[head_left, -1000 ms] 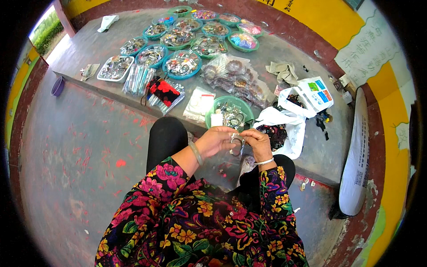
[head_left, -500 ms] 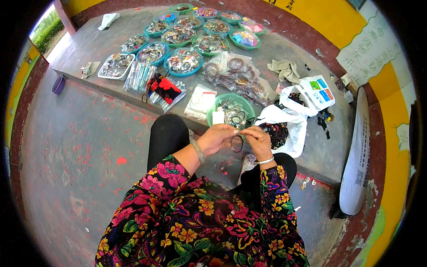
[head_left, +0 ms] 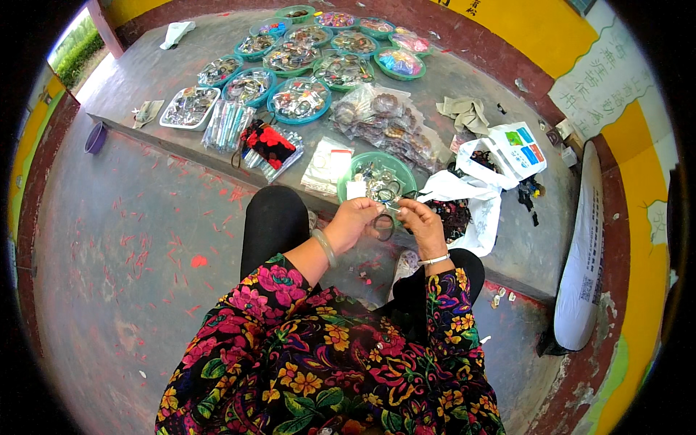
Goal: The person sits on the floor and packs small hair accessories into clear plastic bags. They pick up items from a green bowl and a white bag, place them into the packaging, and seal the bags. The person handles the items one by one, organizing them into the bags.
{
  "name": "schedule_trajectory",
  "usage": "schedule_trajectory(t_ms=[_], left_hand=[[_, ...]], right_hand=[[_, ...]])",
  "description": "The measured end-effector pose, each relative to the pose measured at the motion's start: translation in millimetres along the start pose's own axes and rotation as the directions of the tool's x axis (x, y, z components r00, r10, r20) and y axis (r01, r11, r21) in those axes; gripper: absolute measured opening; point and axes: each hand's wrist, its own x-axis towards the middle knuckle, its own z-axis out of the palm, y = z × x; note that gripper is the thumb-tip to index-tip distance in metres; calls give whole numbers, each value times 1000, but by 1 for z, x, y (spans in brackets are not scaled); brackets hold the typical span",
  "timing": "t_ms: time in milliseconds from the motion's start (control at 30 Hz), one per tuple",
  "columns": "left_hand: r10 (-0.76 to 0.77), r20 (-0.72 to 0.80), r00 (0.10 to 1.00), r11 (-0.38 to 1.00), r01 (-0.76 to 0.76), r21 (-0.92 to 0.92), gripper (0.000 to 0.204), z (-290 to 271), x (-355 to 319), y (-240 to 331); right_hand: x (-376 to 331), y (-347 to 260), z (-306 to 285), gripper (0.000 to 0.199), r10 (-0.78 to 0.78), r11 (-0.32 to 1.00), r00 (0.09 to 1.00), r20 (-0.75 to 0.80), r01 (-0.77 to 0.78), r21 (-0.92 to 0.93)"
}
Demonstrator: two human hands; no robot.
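Note:
My left hand (head_left: 355, 223) is closed, thumb and finger pinching by a dark loop (head_left: 384, 227) that looks like a hair tie and hangs below the fingertips. Just to its right, my right hand (head_left: 423, 226) pinches something small and thin, partly hidden by its fingers. A short pale piece (head_left: 391, 209) shows between the two hands. Directly beyond them stands a green basin (head_left: 404, 168) holding several dark loops, clear packets and a white card (head_left: 356, 190). To the right, an open white plastic bag (head_left: 487, 225) is filled with dark small items.
Several basins of packed trinkets cover the raised floor, including a blue basin (head_left: 299, 119) and a white tray (head_left: 166, 119). Nearer lie clear bags of brown rings (head_left: 384, 119), a red-and-black pouch (head_left: 270, 143) and flat clear packets (head_left: 326, 165). The step's edge runs before my knees.
My fingertips have drawn a little apart, with the right hand shifted slightly to the right. The pale piece now shows between them. The dark loop still hangs below the left fingers.

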Motion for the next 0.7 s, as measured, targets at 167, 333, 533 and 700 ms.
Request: schedule_trajectory(t_ms=[167,333,533,700], left_hand=[[80,21,997,985,-83,149,16,1,4,-7],[88,38,995,985,-93,148,17,2,2,-6],[128,60,990,984,-134,120,21,2,-1,-4],[100,64,993,984,-108,138,24,-1,1,-5]], right_hand=[[1,13,-3,16,-44,998,997,57,47,-49],[1,12,-3,13,-68,991,997,25,70,-111],[2,14,-3,12,-77,996,997,17,78,-35],[0,7,-1,7,-121,992,992,-37,120,-27]])
